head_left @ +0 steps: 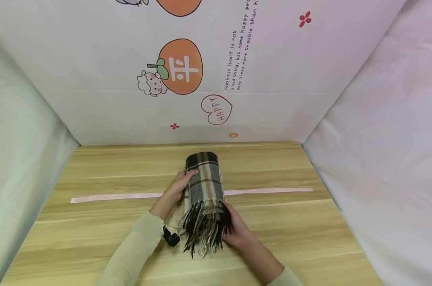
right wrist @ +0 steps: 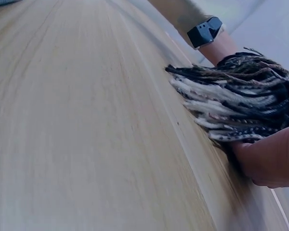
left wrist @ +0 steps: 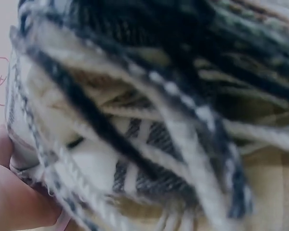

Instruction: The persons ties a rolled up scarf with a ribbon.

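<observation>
Nearest are the cream sleeves (head_left: 132, 250), reaching in from the lower edge, with a black device (head_left: 171, 237) at the left wrist. The right hand (head_left: 238, 231) grips the near right corner of a plaid scarf (head_left: 206, 180), next to its fringe (head_left: 203, 234); part of its fingers is hidden by the cloth.

The scarf is gathered into a long, narrow bundle at the middle of the wooden table (head_left: 291, 238). Its long axis runs from the person toward the back, fringed end nearest, plain folded end pointing away. It is checked in grey, cream and black with brown lines, and the fringe (a tangle of dark and pale twisted cords) spills loosely toward the person. Whether its underside rests on the wood, I cannot tell.

Farther along, the left hand (head_left: 179, 183) grasps the left edge, thumb over the top. A pink strip (head_left: 119, 196) crosses the table behind the bundle's middle. Beyond rises a white backdrop (head_left: 273, 71) printed with an orange fruit (head_left: 187, 81) and a heart (head_left: 217, 110).
</observation>
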The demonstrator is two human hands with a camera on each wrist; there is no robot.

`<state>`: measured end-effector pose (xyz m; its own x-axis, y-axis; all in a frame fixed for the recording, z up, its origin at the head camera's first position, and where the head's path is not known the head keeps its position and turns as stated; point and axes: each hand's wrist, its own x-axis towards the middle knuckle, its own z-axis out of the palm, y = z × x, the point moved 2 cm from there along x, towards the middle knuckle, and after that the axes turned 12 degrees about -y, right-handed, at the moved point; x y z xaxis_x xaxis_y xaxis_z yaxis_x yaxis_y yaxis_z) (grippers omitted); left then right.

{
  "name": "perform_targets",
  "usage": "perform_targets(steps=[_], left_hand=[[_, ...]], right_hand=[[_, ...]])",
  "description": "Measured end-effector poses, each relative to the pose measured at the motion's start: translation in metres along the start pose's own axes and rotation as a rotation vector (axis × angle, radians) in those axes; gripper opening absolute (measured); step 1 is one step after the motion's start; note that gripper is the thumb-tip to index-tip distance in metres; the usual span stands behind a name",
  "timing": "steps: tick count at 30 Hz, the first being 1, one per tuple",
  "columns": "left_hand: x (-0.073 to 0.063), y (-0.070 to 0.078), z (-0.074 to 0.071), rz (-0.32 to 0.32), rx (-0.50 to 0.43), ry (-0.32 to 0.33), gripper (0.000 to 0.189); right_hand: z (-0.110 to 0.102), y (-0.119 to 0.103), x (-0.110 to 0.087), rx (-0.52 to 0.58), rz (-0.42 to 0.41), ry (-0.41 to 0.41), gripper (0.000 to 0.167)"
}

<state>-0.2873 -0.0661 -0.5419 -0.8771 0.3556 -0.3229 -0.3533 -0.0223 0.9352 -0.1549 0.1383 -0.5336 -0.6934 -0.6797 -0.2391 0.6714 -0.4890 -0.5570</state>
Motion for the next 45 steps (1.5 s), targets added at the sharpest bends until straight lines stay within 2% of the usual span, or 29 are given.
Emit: perform_targets(steps=[4,7,9,12,16,19,21,26,28,31,36,38,42,45], left_hand=[[0.001,-0.003,-0.002,-0.006,0.032,0.018,0.051],[0.002,-0.003,-0.003,-0.001,0.046,0.027,0.051],[0.002,-0.001,-0.005,0.012,0.089,0.042,0.055],[-0.003,0.006,-0.009,0.024,0.233,0.095,0.066],[-0.016,0.018,-0.020,0.034,0.499,0.122,0.071],[-0.028,0.026,-0.029,0.087,0.666,0.066,0.057],[-0.036,0.029,-0.034,0.142,0.777,0.014,0.045],[-0.051,0.026,-0.041,0.278,1.051,-0.118,0.028],[-0.054,0.024,-0.041,0.294,1.141,-0.137,0.027],[-0.057,0.019,-0.040,0.300,1.271,-0.140,0.025],[-0.057,0.011,-0.036,0.292,1.380,-0.139,0.017],[-0.057,0.009,-0.034,0.283,1.409,-0.136,0.011],[-0.061,0.005,-0.032,0.282,1.463,-0.151,0.006],[-0.063,0.003,-0.032,0.275,1.432,-0.179,0.007]], right_hand=[[-0.004,0.002,-0.007,-0.130,0.075,0.025,0.046],[-0.006,0.001,-0.016,-0.226,0.112,0.083,0.038],[-0.007,-0.003,-0.021,-0.306,0.135,0.105,0.032],[-0.008,-0.015,-0.029,-0.491,0.201,0.117,0.029],[-0.007,-0.041,-0.035,-0.845,0.263,0.052,0.045],[-0.007,-0.064,-0.037,-1.103,0.215,-0.002,0.046],[-0.008,-0.078,-0.035,-1.212,0.164,0.004,0.041],[-0.015,-0.104,-0.016,-1.384,-0.010,0.106,0.033],[-0.019,-0.110,-0.004,-1.481,-0.066,0.150,0.030],[-0.026,-0.112,0.014,-1.681,-0.124,0.196,0.027],[-0.035,-0.106,0.036,-1.984,-0.172,0.204,0.022],[-0.037,-0.103,0.043,-2.058,-0.188,0.207,0.018],[-0.038,-0.095,0.050,-2.124,-0.190,0.217,0.007],[-0.038,-0.090,0.050,-2.149,-0.180,0.236,0.009]])
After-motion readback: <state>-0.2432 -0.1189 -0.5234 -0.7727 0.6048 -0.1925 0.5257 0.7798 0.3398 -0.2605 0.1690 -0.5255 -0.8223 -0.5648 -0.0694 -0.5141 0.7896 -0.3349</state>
